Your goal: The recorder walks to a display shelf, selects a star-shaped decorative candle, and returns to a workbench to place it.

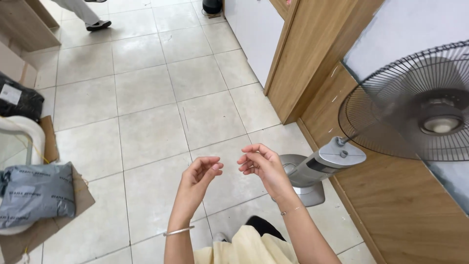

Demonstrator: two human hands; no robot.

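Note:
My left hand (199,177) and my right hand (259,162) are raised side by side over the tiled floor (146,98), fingertips curled toward each other and a small gap between them. I cannot make out anything held in either hand; something very thin could be pinched, but it does not show. A silver bangle circles my left wrist and a thin bracelet my right. My pale yellow garment shows at the bottom edge.
A grey standing fan (420,107) with a round wire cage stands at right against a wooden panel (312,54). Grey and black plastic parcels (36,193) lie on cardboard at left. Another person's foot (97,24) is at the top left.

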